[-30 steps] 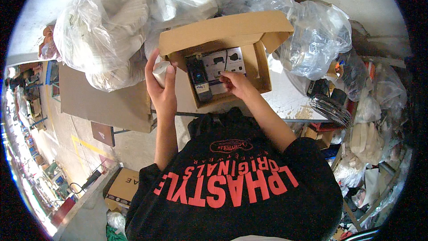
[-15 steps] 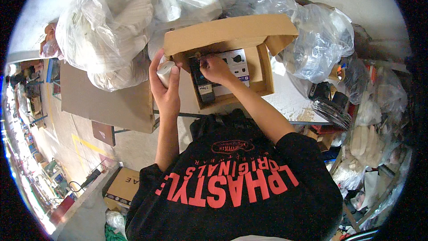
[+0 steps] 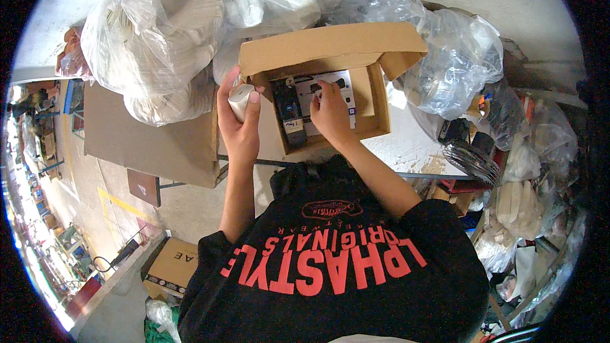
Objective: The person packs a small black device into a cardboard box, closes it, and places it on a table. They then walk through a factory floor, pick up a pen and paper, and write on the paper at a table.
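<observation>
Inside the open brown cardboard box (image 3: 380, 103), a black oblong pack (image 3: 290, 108) lay lengthwise away from the body, left of the nearer right hand (image 3: 331, 113), fingers bent, grip unclear, the left hand (image 3: 242, 132) clasping a white cylinder (image 3: 239, 98).

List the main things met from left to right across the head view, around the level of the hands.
Brown cardboard panel, left hand holding a white cylinder, black item inside the open box, right hand, fan.
</observation>
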The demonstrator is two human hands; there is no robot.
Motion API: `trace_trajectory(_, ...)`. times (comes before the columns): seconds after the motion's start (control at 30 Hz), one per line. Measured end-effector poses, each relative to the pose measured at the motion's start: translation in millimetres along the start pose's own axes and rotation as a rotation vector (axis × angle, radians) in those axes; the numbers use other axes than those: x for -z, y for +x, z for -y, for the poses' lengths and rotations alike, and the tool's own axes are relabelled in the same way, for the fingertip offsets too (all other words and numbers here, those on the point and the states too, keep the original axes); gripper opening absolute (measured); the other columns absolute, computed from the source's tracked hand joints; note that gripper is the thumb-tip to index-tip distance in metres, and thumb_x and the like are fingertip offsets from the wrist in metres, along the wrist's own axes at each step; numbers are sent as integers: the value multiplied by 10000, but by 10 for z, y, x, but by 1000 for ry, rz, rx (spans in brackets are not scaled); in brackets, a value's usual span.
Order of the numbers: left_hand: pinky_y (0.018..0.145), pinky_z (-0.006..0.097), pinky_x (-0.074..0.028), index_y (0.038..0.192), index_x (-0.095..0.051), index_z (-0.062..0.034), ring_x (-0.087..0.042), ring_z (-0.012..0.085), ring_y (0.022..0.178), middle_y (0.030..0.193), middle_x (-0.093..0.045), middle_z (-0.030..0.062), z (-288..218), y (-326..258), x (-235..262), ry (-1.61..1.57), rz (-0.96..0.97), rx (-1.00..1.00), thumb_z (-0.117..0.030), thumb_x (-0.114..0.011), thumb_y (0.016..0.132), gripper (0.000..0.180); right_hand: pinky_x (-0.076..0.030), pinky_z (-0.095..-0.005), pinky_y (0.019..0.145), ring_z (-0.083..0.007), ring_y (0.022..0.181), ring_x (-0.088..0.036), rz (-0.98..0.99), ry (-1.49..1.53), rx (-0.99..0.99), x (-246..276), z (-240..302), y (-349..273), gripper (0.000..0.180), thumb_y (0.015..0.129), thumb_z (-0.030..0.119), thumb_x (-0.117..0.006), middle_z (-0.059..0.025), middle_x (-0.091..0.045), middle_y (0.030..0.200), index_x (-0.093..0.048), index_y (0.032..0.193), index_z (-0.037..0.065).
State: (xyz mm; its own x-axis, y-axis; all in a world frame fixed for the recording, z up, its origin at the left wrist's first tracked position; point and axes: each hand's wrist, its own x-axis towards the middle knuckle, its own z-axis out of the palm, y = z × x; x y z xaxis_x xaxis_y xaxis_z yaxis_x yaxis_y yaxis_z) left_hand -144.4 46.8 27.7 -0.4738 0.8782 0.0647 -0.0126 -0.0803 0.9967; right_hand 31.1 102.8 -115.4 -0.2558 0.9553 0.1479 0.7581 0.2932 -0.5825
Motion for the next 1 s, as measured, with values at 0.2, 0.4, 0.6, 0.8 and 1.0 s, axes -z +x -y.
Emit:
trace_trajectory(0.2, 956, 301, -481, 1450, -482, -31, -639, 162, 1077, 1207, -613, 93, -22, 19, -21, 59, 6, -9, -166, -679, 1003, 507, -522, -473, 823, -348, 957, -652, -63, -215, 463, 53, 347, 186, 314, 912, 238, -700, -123, -672, 1109, -680, 1208, 137)
trace_trajectory(0.4, 947, 300, -482, 1452, -486, -40, -641, 164, 1072, 1201, -611, 95, 8, 43, 24, 44, -11, 1, -161, -681, 998, 509, -506, -474, 862, -342, 999, -645, 10, -137, 434, -168, 71, 406, 191, 924, 235, -684, -105, -689, 1041, -732, 1070, 121)
trace_trajectory(0.6, 935, 298, -489, 1455, -491, -47, -641, 162, 1068, 1217, -595, 92, 5, 67, 23, 56, 16, -12, -144, -680, 996, 506, -512, -497, 764, -379, 903, -656, -41, 382, 265, -473, -158, 315, 128, 956, 152, -655, -140, -685, 955, -699, 1041, 67)
trace_trajectory(0.8, 936, 298, -497, 1455, -489, -46, -646, 159, 1058, 1238, -587, 89, -7, 34, 28, 47, -5, 2, -126, -677, 996, 502, -505, -517, 802, -373, 892, -649, -109, 102, 99, -495, -215, 243, 217, 932, 252, -701, -146, -680, 935, -685, 1076, 90)
trace_trajectory(1.0, 935, 291, -518, 1471, -482, -81, -628, 142, 1061, 1178, -628, 73, 7, -34, 54, 56, -8, -14, -136, -673, 1005, 507, -502, -521, 825, -386, 978, -621, -296, -25, -36, -222, -196, 225, 253, 865, 245, -766, -200, -657, 975, -726, 1017, 48)
